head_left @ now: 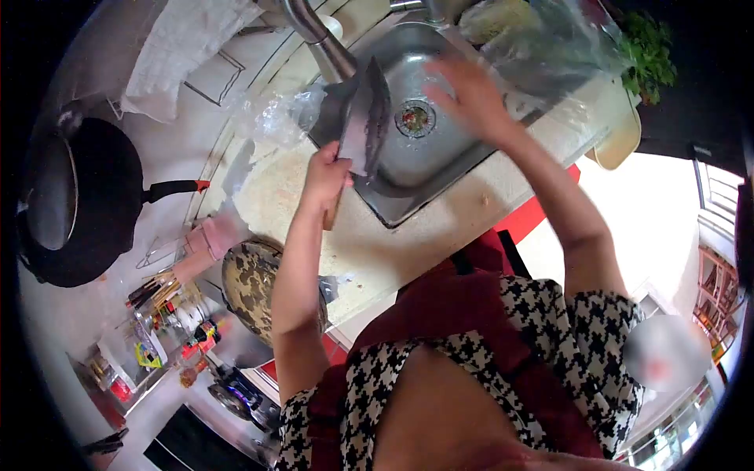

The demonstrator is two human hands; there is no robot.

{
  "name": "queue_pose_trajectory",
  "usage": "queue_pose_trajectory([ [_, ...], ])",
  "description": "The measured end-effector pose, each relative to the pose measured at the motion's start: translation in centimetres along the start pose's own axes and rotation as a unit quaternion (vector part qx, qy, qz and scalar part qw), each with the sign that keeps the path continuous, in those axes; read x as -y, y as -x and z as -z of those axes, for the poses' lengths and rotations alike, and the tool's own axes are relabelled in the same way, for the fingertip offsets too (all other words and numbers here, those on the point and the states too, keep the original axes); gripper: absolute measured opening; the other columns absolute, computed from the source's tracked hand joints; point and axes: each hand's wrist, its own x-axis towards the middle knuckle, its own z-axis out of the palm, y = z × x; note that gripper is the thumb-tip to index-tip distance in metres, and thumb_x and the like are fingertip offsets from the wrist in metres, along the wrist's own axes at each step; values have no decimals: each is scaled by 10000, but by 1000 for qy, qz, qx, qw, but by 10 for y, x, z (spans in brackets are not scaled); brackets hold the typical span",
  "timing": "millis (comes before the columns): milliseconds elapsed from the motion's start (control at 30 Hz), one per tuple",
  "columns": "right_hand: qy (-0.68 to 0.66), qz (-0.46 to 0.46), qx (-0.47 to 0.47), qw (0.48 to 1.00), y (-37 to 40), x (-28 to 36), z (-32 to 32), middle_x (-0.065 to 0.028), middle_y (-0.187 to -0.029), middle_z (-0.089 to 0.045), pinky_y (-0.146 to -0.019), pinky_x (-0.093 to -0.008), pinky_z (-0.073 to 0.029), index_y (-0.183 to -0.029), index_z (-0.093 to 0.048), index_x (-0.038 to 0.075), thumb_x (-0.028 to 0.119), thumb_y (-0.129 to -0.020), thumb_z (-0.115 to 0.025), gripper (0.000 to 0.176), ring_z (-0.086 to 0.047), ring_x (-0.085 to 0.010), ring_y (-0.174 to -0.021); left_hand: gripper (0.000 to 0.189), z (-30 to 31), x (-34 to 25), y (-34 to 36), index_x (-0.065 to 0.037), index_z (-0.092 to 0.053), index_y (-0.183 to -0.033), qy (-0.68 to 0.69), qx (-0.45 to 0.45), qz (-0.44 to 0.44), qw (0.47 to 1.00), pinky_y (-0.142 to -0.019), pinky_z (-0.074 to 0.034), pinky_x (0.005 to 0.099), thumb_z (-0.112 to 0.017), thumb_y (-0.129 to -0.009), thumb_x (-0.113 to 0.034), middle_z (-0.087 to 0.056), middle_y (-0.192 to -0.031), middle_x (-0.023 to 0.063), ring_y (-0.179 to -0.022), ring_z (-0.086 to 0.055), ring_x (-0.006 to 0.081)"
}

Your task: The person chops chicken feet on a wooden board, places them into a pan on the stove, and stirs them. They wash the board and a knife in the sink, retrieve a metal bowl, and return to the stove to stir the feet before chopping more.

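Observation:
My left hand (324,179) is closed around the wooden handle of a large knife (360,129). Its broad blade points up and away, over the left side of the metal sink (404,192). Over the right part of the sink is my right hand (470,94), slightly blurred, with its fingers apart and nothing seen in it. Between the two hands lies the drain (415,118), with small reddish and green scraps in it. The faucet (326,47) rises behind the blade.
Clear plastic (279,116) lies left of the sink, and plastic bags (542,55) lie at its right. Leafy greens (648,59) are at the far right. A black pan (98,200) hangs at the left. A round patterned board (250,286) is beside my left forearm.

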Motion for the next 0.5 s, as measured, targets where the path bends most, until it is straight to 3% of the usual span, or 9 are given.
queue_pose_trajectory([
  [67,-244,-162,54,955,63,28,-3,-111,-993,-632,-828,-338,-451,-1085,-586,21,310,-895,-536,349,-595,-206,-958,183,-22,-4,12,-19,-570,-953,56,14,20,998,-466,-418,249,-488,-794,20,-595,-764,46,-521,-504,107],
  [133,-343,-238,134,899,117,60,-1,-63,-857,-638,-715,-292,-486,-1054,-601,8,341,-905,-532,371,-611,-127,-739,157,-47,0,18,-22,-561,-947,103,34,13,994,-457,-412,252,-493,-810,16,-585,-738,46,-508,-507,116],
  [167,-369,-259,172,876,138,74,-11,-69,-857,-637,-720,-292,-484,-1042,-596,-1,335,-902,-539,368,-611,-129,-751,120,-60,-6,29,-26,-550,-932,110,32,-17,993,-473,-416,254,-503,-826,4,-575,-723,43,-524,-522,117],
  [200,-340,-211,176,900,155,90,-16,-80,-853,-634,-743,-292,-478,-1047,-584,-1,333,-906,-533,366,-614,-144,-792,115,-72,-8,40,-28,-539,-937,125,33,-23,991,-486,-421,256,-507,-830,0,-574,-728,44,-537,-528,120],
  [267,-385,-189,113,896,185,120,-32,-105,-924,-633,-770,-317,-475,-1080,-549,19,358,-888,-551,390,-622,-180,-852,117,-95,-3,60,-32,-514,-952,168,66,-65,981,-509,-432,260,-514,-837,-8,-576,-746,50,-567,-541,123],
  [333,-323,-309,118,886,199,156,-18,-111,-972,-625,-780,-313,-469,-1181,-462,34,373,-851,-599,492,-606,-182,-904,143,-120,13,80,-34,-491,-975,205,96,-134,965,-555,-451,269,-524,-837,-16,-582,-805,60,-618,-560,130],
  [400,-389,-223,-114,887,231,159,-83,-187,-966,-604,-730,-345,-491,-1272,-370,-14,360,-796,-654,668,-626,-238,-839,196,-123,22,117,-33,-475,-1033,193,142,-138,961,-638,-479,297,-529,-844,-37,-575,-927,79,-683,-576,156],
  [433,-329,-238,-134,904,242,176,-94,-201,-945,-602,-688,-356,-502,-1337,-303,-12,282,-783,-636,710,-631,-257,-786,242,-119,44,124,-26,-457,-1088,203,156,-166,952,-665,-492,309,-518,-853,-41,-566,-969,95,-753,-583,173],
  [500,-382,-308,-160,857,263,209,-123,-206,-834,-578,-671,-366,-460,-1034,-446,-57,208,-720,-596,437,-586,-293,-797,331,-114,68,162,-4,-385,-1178,195,244,-196,929,-718,-498,315,-494,-867,-39,-529,-1071,128,-850,-579,199],
])
